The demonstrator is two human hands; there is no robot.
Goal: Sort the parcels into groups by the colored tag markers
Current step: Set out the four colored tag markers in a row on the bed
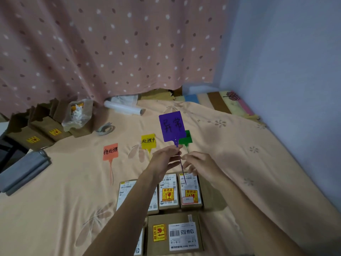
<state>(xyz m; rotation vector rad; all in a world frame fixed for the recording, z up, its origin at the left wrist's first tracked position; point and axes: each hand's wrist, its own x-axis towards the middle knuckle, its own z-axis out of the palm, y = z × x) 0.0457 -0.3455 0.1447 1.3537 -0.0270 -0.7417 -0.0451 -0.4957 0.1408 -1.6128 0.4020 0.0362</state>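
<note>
Markers going down: purple tag (172,127) pinched in left hand (164,157), right hand (198,162) fingering its tail; parcels (168,193) below hands, unsorted.

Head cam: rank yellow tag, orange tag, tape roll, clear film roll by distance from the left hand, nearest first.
From the left hand:
1. yellow tag, just up and left
2. orange tag, further left on the sheet
3. tape roll, far left, behind the tags
4. clear film roll, by the curtain
</note>
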